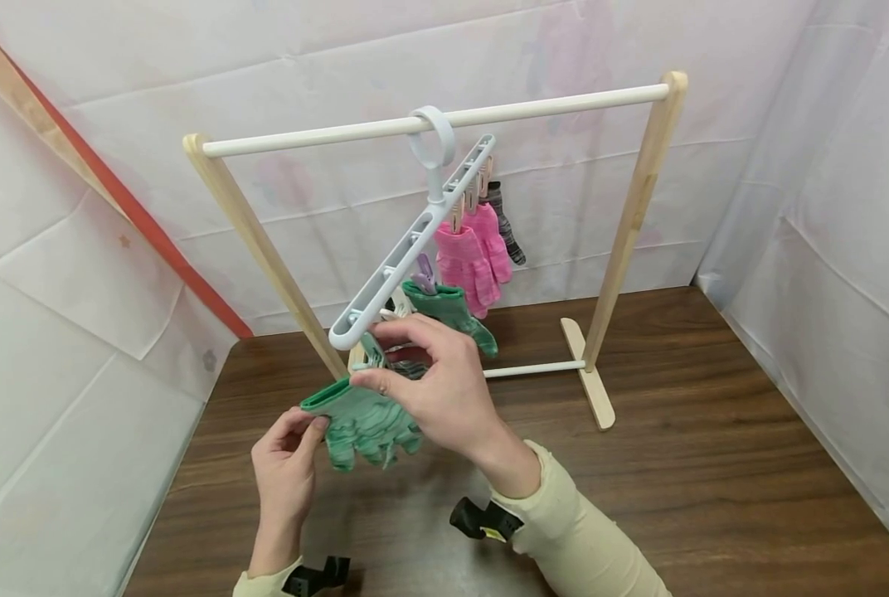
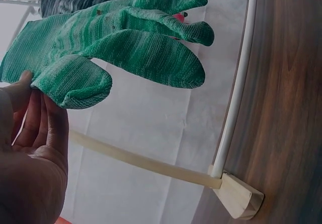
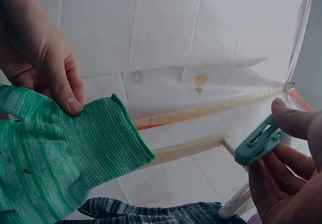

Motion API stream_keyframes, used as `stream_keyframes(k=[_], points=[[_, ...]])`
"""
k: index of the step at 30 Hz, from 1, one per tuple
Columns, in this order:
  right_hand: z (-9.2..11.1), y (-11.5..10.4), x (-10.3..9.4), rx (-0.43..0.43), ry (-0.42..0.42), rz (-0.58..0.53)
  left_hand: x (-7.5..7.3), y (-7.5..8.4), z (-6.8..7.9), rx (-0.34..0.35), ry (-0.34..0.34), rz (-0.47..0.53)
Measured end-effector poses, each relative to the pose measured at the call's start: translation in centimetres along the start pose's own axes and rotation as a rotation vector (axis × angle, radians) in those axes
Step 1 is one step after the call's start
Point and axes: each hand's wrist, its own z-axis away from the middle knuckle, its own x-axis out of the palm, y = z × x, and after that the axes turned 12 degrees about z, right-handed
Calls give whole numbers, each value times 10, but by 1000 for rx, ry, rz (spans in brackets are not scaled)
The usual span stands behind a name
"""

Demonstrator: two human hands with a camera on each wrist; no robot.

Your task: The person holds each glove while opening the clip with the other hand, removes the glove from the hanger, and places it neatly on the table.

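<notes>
My left hand (image 1: 286, 468) pinches a green knitted glove (image 1: 370, 424) near its cuff, and the glove's fingers droop to the right. In my right hand (image 1: 452, 394) a teal clothespin (image 3: 259, 141) sits between thumb and fingers. In the right wrist view, the clothespin and the glove's cuff (image 3: 121, 133) are apart. Above both hands slants a pale clip hanger (image 1: 392, 265), its ring round the rack's top bar. Whether the clothespin is attached to the hanger is hidden behind my fingers in the head view.
Further along the hanger hang another green glove (image 1: 452, 311), pink gloves (image 1: 470, 261) and a dark grey knitted item (image 1: 506, 224). A dark striped glove (image 3: 151, 214) hangs just behind. The wooden rack (image 1: 631, 224) stands on a brown table (image 1: 713, 464), with white sheeting (image 1: 370, 66) around it.
</notes>
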Motion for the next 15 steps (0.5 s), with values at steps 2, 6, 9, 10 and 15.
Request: stream_keyframes(k=[2,6,9,10,15], points=[[0,1,0,1,-1,4,-2,-1,1,0,8,-3],[0,2,0,-1,-9,1,-9,-2,2,-4,27,-12],[0,1,0,-4,-14,2,-14,-2,3,-21,39,-31],[0,1,0,-5,-16,4,-16,-2,3,-31,42,-43],[-1,1,-1,-10,-20,9,-24,0,3,-79,43,-137]])
